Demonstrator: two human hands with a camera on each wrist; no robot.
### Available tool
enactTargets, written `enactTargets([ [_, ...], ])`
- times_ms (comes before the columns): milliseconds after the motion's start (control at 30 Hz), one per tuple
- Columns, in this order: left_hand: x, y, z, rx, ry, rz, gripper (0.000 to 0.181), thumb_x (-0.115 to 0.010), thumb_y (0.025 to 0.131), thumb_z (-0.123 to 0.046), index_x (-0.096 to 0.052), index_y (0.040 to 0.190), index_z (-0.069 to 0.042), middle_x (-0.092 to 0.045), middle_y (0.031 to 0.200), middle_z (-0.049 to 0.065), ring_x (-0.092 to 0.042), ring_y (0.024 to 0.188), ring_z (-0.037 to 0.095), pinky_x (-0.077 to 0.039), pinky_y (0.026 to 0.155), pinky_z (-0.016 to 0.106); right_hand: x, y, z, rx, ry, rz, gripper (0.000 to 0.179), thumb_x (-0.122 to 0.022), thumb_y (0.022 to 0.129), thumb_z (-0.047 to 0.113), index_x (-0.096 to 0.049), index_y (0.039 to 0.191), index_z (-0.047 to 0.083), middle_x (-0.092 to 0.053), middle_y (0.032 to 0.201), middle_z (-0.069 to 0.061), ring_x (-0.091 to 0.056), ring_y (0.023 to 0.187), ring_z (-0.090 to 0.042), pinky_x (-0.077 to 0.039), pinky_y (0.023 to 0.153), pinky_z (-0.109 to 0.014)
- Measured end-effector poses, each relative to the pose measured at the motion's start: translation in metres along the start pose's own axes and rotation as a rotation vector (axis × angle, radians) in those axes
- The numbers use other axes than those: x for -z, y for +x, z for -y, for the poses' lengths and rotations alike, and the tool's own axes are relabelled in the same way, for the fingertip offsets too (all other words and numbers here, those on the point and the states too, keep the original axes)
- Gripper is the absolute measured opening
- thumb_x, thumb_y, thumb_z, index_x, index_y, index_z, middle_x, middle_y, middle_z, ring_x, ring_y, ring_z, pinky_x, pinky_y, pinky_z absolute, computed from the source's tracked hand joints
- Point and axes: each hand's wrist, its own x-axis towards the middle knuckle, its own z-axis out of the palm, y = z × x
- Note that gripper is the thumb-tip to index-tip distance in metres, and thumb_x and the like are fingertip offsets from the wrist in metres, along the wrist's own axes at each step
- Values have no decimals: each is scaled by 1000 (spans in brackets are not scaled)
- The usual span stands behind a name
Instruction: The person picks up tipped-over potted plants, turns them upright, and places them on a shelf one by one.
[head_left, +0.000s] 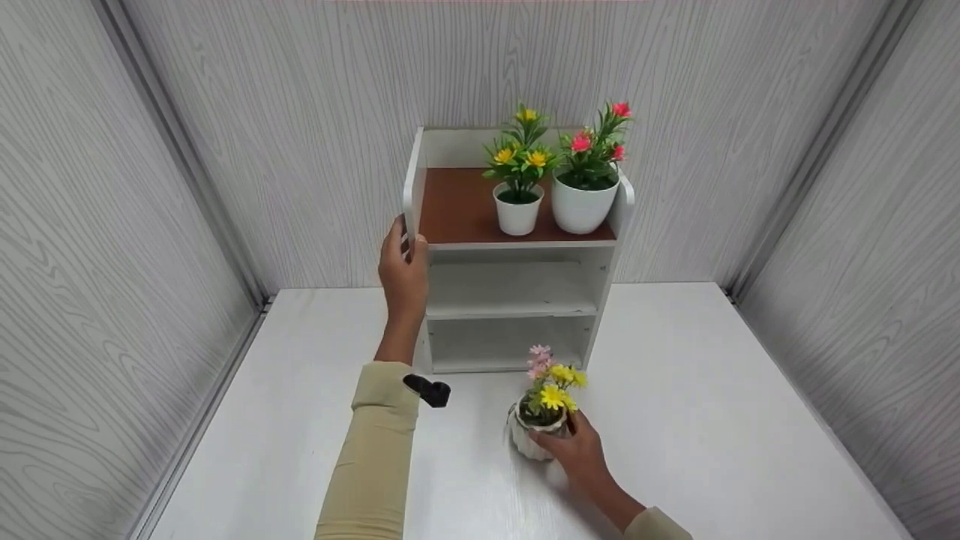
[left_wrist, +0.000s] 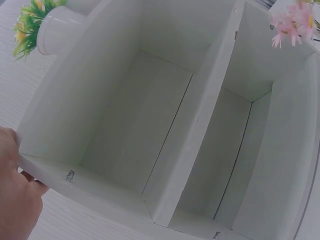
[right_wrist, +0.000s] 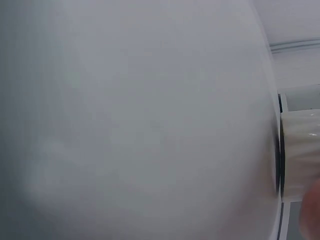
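My left hand (head_left: 405,277) grips the left side panel of a small white shelf (head_left: 517,245), thumb at the front edge and fingers round the outer side. In the left wrist view, the hand (left_wrist: 17,200) is at the shelf's edge beside its bare compartments. My right hand (head_left: 581,450) holds a ribbed whitish pot (head_left: 526,441) by its upper part, thumb and fingers on opposite sides. Pink and yellow artificial flowers (head_left: 553,386) rise from this pot, in front of the shelf. The right wrist view catches the pot's ribbed wall (right_wrist: 300,155) and a blurred fingertip.
On the shelf's brown top stand a small white pot (head_left: 517,217) with yellow flowers and a larger white pot (head_left: 583,208) with red-pink flowers, side by side at the right. Wood-grain panels (head_left: 315,150) enclose the white table (head_left: 675,390) at the back and sides.
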Motion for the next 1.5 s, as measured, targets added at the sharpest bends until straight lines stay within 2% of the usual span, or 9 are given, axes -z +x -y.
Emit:
enactTargets([
  [367, 2, 1, 0, 1, 0, -10, 53, -49, 107, -32, -38, 156, -15, -48, 150, 7, -50, 136, 21, -47, 109, 36, 3, 3, 25, 34, -115, -47, 89, -88, 76, 45, -49, 144, 1, -51, 149, -20, -43, 142, -38, -39, 115, -51],
  [567, 1, 0, 0, -4, 16, -14, 53, -49, 106, -28, -38, 155, -10, -48, 150, 9, -51, 136, 23, -46, 110, 38, 5, 1, 46, 101, -149, -68, 88, -87, 77, 43, -49, 144, 2, -51, 149, -18, -45, 142, -36, -40, 114, -51],
  [833, -1, 0, 1, 15, -4, -6, 54, -50, 106, -31, -38, 156, -13, -48, 150, 9, -50, 136, 23, -46, 110, 38, 7, 4, 75, 206, -148, -88, 82, -88, 77, 41, -52, 141, 5, -56, 144, -14, -49, 139, -32, -45, 110, -51],
  [1033, -1, 0, -1, -2, -2, -8, 53, -50, 107, -30, -38, 155, -11, -48, 150, 9, -50, 136, 22, -47, 109, 35, 4, 5, 107, 267, -134, -82, 82, -88, 77, 41, -51, 142, 5, -55, 144, -13, -50, 138, -30, -43, 111, -49],
  [1333, 0, 0, -1, -3, -11, -2, 54, -50, 107, -30, -38, 156, -11, -48, 150, 9, -50, 137, 22, -46, 109, 35, -5, 11, 155, 355, -114, -59, 82, -86, 79, 45, -50, 145, 12, -57, 141, -5, -54, 133, -23, -47, 108, -47],
  [1500, -1, 1, 1, 8, 16, -2, 54, -49, 107, -32, -37, 156, -12, -47, 150, 8, -49, 137, 22, -46, 109, 34, -13, 17, 176, 400, -85, -41, 81, -85, 80, 45, -50, 145, 12, -57, 139, -4, -55, 131, -20, -49, 106, -45],
])
